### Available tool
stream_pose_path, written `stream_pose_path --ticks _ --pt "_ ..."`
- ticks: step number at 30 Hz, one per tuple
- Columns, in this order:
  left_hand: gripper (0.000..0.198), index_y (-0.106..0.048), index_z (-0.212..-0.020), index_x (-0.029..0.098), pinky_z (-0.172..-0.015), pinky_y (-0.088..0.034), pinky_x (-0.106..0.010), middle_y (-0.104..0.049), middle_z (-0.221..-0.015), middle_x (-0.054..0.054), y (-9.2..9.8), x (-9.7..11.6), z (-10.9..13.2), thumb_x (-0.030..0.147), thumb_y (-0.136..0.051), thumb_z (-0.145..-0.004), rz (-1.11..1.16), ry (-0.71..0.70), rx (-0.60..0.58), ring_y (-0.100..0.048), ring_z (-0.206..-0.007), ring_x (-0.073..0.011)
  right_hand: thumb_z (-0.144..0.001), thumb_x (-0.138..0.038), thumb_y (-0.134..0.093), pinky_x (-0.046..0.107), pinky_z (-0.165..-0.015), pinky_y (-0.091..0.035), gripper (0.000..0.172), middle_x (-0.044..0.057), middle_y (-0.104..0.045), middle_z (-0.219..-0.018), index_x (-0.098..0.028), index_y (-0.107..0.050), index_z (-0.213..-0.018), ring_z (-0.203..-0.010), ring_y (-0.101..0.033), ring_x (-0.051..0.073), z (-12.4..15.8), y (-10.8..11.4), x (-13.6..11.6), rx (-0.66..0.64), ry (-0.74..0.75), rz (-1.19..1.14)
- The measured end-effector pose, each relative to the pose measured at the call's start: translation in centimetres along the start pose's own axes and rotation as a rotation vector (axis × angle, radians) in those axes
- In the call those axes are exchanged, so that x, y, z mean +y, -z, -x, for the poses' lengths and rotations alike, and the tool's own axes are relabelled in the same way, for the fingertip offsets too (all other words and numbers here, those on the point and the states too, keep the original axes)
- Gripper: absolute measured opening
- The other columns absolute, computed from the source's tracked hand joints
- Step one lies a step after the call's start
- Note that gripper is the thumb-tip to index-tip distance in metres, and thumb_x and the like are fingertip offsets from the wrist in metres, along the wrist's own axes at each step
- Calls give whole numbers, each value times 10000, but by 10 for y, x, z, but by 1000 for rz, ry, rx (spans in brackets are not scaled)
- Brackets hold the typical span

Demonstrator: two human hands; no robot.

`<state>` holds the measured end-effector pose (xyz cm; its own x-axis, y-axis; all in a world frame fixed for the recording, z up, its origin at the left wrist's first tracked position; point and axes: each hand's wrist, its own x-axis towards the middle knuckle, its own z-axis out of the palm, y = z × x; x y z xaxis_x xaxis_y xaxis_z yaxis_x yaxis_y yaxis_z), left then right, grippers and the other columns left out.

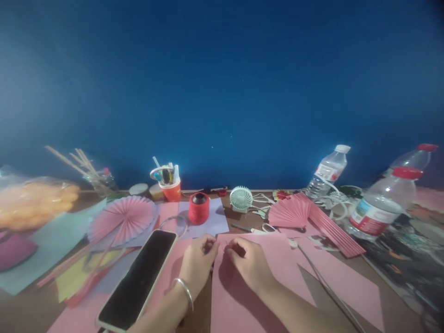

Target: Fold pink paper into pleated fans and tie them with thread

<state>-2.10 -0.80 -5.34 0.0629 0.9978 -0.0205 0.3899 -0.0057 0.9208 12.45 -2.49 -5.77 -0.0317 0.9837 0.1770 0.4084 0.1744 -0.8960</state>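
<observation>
Both my hands rest on a pink paper sheet at the near middle of the table. My left hand, a silver bangle on its wrist, has its fingers curled at the sheet's far edge. My right hand is beside it, fingertips pinched together on that same edge. The two sets of fingertips almost touch. A thin grey stick lies across the paper to the right of my right hand.
A phone lies face up left of my left hand. Behind are a red thread spool, a pleated pink paper circle, folded pink fans, a small white fan, an orange pen cup, and water bottles.
</observation>
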Motion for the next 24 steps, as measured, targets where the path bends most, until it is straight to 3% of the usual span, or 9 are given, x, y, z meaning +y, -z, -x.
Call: stream_pose_path --ticks 6,24 --pt "183 -515 -625 190 -412 -360 -180 -457 -512 53 -1 -4 0 334 -479 -732 -58 -71 30 -413 -440 -93 -686 -160 -450 211 -548 -392 142 -3 -614 -605 -185 -577 -629 -570 -555 136 -1 -2 3 -19 -43 51" --pt "143 -486 -631 190 -456 -344 -192 -492 -570 39 0 -4 2 279 -467 -741 -126 -87 40 -421 -497 -106 -662 -140 -453 191 -516 -350 126 -10 -608 -595 -179 -547 -587 -553 -529 114 0 -2 3 -60 -42 125"
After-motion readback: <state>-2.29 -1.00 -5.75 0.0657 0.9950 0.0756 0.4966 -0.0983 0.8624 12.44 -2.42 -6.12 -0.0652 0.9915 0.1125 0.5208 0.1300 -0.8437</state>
